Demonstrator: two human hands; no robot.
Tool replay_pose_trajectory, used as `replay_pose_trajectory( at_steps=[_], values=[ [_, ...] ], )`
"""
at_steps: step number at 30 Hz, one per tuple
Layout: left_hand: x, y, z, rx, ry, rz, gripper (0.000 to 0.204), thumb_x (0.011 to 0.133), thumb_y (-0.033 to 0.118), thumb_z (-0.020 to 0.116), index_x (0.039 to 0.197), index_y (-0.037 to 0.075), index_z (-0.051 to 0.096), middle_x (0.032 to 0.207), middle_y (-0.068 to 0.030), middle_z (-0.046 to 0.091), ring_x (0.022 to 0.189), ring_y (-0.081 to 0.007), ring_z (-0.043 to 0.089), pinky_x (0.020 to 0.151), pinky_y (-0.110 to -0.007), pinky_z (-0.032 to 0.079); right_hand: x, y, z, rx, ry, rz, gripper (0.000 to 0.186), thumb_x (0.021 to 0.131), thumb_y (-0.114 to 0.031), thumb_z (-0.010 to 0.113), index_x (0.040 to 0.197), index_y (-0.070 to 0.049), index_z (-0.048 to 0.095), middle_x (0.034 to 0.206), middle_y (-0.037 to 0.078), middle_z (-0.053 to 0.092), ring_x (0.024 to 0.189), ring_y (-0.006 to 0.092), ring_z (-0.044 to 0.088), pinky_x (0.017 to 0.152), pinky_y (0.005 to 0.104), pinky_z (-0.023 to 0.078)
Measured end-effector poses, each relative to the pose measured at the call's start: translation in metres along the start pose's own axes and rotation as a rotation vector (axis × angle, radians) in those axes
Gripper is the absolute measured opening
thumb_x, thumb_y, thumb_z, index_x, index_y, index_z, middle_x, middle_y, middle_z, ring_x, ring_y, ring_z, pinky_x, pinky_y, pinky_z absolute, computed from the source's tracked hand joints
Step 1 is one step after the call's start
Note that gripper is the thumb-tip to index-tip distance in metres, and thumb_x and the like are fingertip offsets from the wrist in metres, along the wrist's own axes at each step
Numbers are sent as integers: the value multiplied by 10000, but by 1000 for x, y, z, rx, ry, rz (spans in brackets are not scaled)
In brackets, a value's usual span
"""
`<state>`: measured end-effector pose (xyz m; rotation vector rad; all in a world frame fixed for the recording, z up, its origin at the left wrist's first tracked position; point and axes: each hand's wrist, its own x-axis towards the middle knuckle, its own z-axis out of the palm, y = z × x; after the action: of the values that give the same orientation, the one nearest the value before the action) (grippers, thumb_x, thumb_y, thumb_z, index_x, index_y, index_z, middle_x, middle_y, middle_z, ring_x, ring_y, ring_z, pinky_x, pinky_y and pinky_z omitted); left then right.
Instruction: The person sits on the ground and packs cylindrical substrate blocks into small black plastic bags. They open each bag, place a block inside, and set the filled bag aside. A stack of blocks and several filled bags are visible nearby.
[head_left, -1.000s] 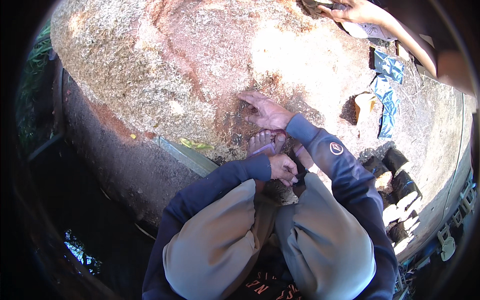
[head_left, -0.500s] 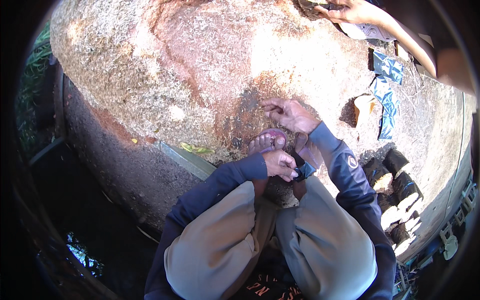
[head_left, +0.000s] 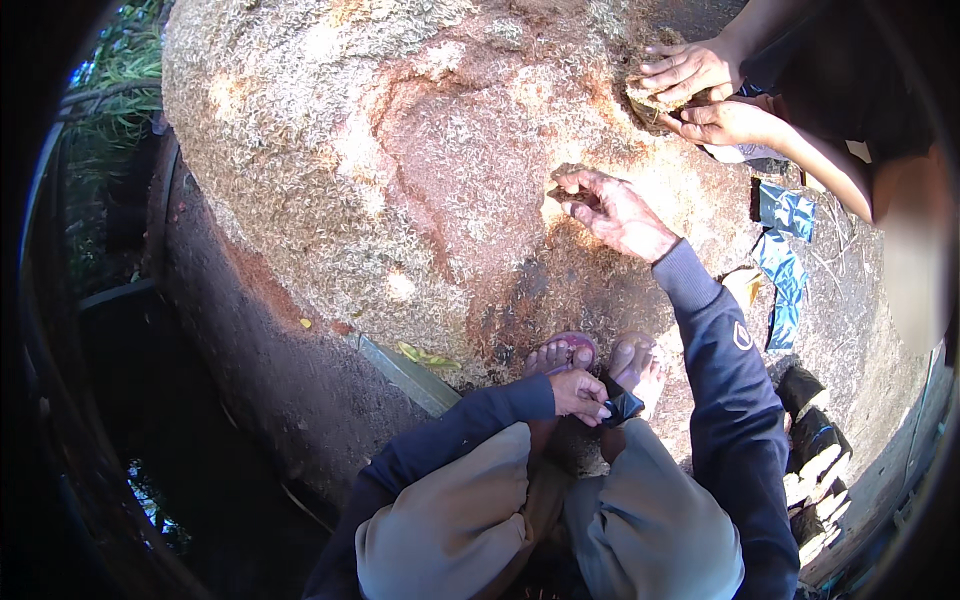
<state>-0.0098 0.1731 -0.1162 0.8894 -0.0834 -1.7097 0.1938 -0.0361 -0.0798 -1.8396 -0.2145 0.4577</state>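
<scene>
My left hand (head_left: 578, 393) is down between my knees, fingers pinched on the rim of a small black plastic bag (head_left: 625, 402). How full the bag is cannot be made out. Ahead of my feet, my right hand (head_left: 628, 220) reaches onto a broad heap of loose brown soil mix (head_left: 480, 170) flecked with pale husks. Its curled fingers and thumb are around a dark brown clump of soil mix (head_left: 568, 192). At the far right, another person's two hands (head_left: 700, 75) press around a brown clump at the heap's edge.
Flat, shiny black plastic bags (head_left: 785, 270) lie on the ground to the right, beside a dry yellowish leaf (head_left: 742, 287). Several filled black bags (head_left: 815, 435) stand at the lower right. A grey-green bar (head_left: 405, 375) borders the heap at my left, with dark ground beyond.
My right hand has moved forward from near my feet onto the heap, its fingers now around soil mix. The left hand keeps the bag. The other person's second hand has come into view.
</scene>
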Motion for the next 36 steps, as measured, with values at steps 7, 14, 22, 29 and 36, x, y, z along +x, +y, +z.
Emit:
replay_pose_trajectory(
  at_steps=[7,14,22,29,36],
  values=[
    [0,4,-7,106,12,-47,229,1007,257,716,1027,38,652,933,10,678,905,-57,686,788,-191,537,86,-103,-64,-537,219,-232,586,989,-265,622,1508,-51,454,1511,265,431,1367,446,483,1170,529,429],
    [12,17,-4,32,3,12,236,1008,249,712,1038,25,646,947,-30,692,922,-101,710,803,-214,561,166,-190,-96,-755,410,-581,748,849,-260,771,1494,-78,440,1484,297,428,1323,502,449,1108,589,392],
    [12,9,-12,54,-20,52,235,1007,249,711,1045,25,651,956,-25,694,929,-95,709,802,-216,560,195,-190,-47,-1002,376,-365,508,920,-322,739,1379,-170,580,1479,222,442,1295,444,479,1110,537,487],
    [7,14,-7,13,46,61,216,990,222,732,968,25,647,860,-15,662,861,-82,701,757,-214,586,181,-182,-54,-939,348,-537,409,899,-317,718,1219,-73,642,1304,220,569,1147,358,571,1003,521,533],
    [8,10,-11,51,12,30,274,1007,319,712,1032,57,634,886,-11,690,896,-67,697,766,-194,516,205,-173,-65,-954,517,-401,703,891,-498,716,1489,-199,498,1530,283,403,1384,542,402,1123,694,399]
  ],
)
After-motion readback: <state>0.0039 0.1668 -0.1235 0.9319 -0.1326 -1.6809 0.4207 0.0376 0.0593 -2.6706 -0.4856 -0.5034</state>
